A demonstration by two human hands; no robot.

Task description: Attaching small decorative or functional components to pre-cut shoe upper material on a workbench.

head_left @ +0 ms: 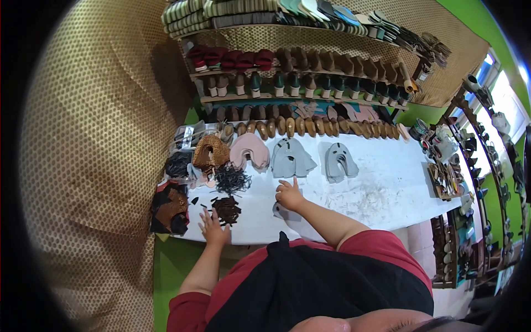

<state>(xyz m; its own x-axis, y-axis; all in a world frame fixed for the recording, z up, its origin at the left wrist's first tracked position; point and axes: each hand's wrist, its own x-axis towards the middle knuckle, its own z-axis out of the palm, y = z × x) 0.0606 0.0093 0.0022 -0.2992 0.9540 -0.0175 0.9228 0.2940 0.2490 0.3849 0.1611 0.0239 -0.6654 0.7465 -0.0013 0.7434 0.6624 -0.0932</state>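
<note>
My left hand [214, 228] is open, its fingers spread at the left part of the table's front edge. Beside its fingertips lies a pile of short dark brown strips [227, 211]. Over the middle of the table, my right hand [289, 196] has its index finger stretched out, and nothing shows in its grasp. That finger points at a fanned stack of grey-blue curved shoe-upper pieces [291, 159]. A similar stack [340, 161] lies to its right. Partly under my right hand and wrist, a grey piece [278, 210] rests on the white tabletop [387, 160].
Pink curved pieces [249, 151], orange-brown patterned pieces [211, 151] and black strips [233, 177] lie at the left. Wooden shoe forms [290, 127] line the far edge. Behind stand shelves of heeled shoes [279, 84]. A tool box [445, 180] sits at the right.
</note>
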